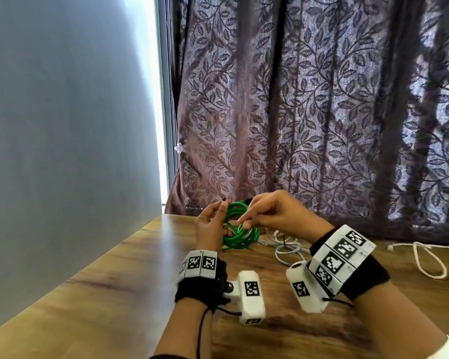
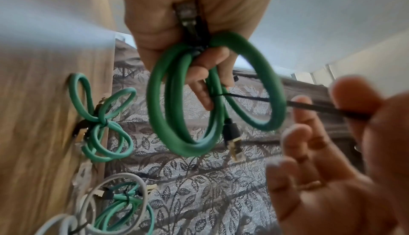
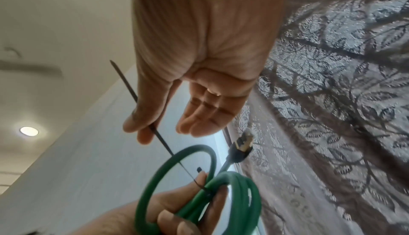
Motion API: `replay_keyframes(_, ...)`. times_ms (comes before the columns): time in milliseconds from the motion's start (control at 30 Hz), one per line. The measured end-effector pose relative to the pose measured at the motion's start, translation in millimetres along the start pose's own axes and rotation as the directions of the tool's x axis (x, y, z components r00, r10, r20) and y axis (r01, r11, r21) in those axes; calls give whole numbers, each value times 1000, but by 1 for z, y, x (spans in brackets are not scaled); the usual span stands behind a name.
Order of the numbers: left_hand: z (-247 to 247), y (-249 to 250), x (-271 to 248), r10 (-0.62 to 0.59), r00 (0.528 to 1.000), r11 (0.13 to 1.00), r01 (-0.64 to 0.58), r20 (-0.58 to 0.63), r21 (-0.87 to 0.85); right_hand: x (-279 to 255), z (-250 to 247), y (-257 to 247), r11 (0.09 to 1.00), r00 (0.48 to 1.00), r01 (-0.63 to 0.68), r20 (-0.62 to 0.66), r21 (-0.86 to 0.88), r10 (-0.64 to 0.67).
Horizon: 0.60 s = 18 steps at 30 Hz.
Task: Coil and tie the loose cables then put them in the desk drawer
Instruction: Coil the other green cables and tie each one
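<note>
L hand point(image 2: 177, 18) gripped the coiled green ethernet cable point(image 2: 175, 102) above the table point(image 1: 119, 275), fingers curled round the bundled strands. R hand point(image 3: 177, 85) pinched the black zip tie point(image 3: 159, 139) tail btwn thumb & forefinger, other fingers loose, tie already looped round the bundle. Risk, imo: pulling w/ the coil slack could let loops spring out, or cinch the tie over only some strands. Tied cables point(image 2: 104, 125) lay on the table nearby.

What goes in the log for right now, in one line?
step: tying | left hand: holds green coil | right hand: pinches black tie | drawer: unseen
</note>
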<state>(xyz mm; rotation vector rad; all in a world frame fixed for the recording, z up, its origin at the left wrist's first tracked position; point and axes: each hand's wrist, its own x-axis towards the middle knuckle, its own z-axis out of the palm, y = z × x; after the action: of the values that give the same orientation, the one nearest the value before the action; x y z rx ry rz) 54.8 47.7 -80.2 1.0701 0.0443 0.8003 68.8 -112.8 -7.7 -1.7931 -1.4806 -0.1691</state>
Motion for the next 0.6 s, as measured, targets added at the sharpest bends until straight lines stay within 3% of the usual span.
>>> replay_keyframes(167, -4, -3, 3, -81, 996, 997, 81, 24, -5, 1, 5, 6, 980, 996, -41, -67, 197, 56)
replay_keyframes(333, -3, -2, 3, -76, 997, 997, 76, 11, 29, 5, 19, 10, 861, 949, -117, -199, 495, 243)
replay_keyframes(467, -1, -2, 3, -79, 995, 993, 74, 53, 89, 8, 26, 12, 764, 897, -78, -289, 641, 335)
replay_keyframes(600, 0, -2, 2, -47, 998, 992, 42, 38, 117, 7, 30, 11, 665, 877, 21, -333, 746, 347)
